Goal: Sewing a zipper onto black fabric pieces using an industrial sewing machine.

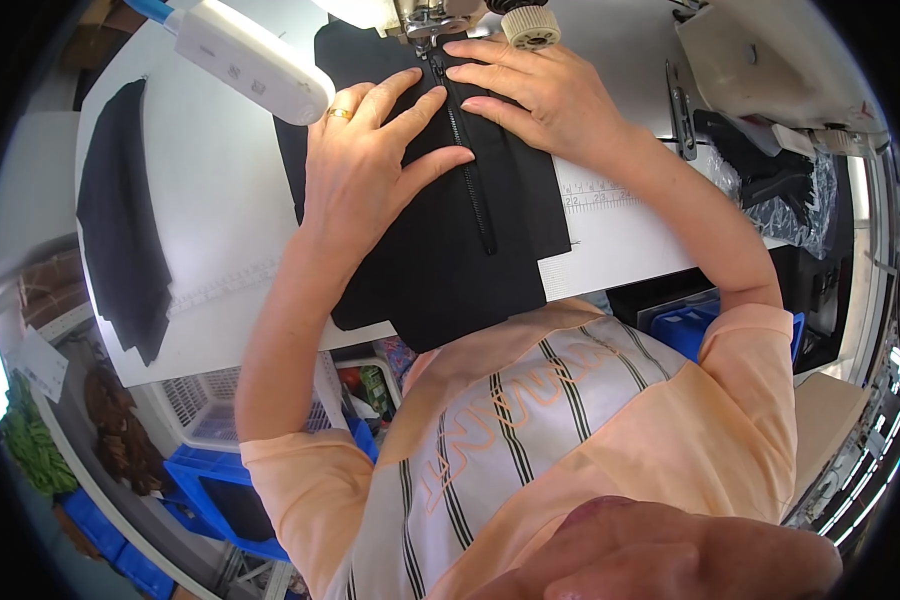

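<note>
A black fabric piece (410, 240) lies on the white sewing table and hangs over its front edge. Set into it is a black zipper (475, 195), running from the sewing machine's needle area (425, 42) toward me. My left hand (370, 140), with a ring on one finger, rests on the cloth left of the zipper; its fingers are stretched out and the thumb reaches the zipper teeth. On the right side, my right hand (530, 95) lies with fingers extended along the zipper's upper end, close to the presser foot. Both hands press down on the fabric without gripping it.
A stack of black cut fabric (125, 220) lies at the table's left. A white lamp-like device (255, 62) juts in at upper left. Bagged black zippers (780, 180) sit on the right. Below are a white basket (205, 405) and blue crates (235, 500).
</note>
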### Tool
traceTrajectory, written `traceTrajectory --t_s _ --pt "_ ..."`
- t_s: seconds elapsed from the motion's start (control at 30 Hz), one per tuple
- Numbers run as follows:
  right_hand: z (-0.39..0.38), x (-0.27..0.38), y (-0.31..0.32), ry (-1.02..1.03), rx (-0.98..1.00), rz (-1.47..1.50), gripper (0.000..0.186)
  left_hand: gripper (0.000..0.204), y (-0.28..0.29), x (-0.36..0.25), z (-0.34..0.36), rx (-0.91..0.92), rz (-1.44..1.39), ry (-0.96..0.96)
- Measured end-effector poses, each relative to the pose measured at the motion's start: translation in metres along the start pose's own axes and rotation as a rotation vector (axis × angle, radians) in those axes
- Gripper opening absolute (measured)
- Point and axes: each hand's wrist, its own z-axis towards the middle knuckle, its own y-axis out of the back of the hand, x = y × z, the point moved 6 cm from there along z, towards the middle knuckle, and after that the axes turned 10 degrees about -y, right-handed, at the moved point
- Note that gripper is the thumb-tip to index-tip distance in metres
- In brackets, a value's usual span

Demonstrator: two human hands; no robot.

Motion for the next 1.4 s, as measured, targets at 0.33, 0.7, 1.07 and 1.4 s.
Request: traceTrajectory --t_s 0.33,0.7,1.07,1.4 --pt "0.000 -0.005 -0.004 0.020 0.016 0.000 0.033 0.053 -0.003 -0.001 -0.001 0.024 0.025 0.016" --pt "0.004 -0.009 -0.005 0.015 0.005 0.006 0.033 0.052 0.000 0.001 0.005 0.008 0.075 0.000" --pt "0.013 -0.004 0.003 0.048 -0.058 -0.035 0.028 0.051 -0.002 0.009 0.007 -0.010 0.087 -0.013" --pt "0.020 -0.017 -0.004 -0.266 0.031 0.295 0.022 0.043 -0.006 0.003 0.001 -0.025 0.167 -0.034"
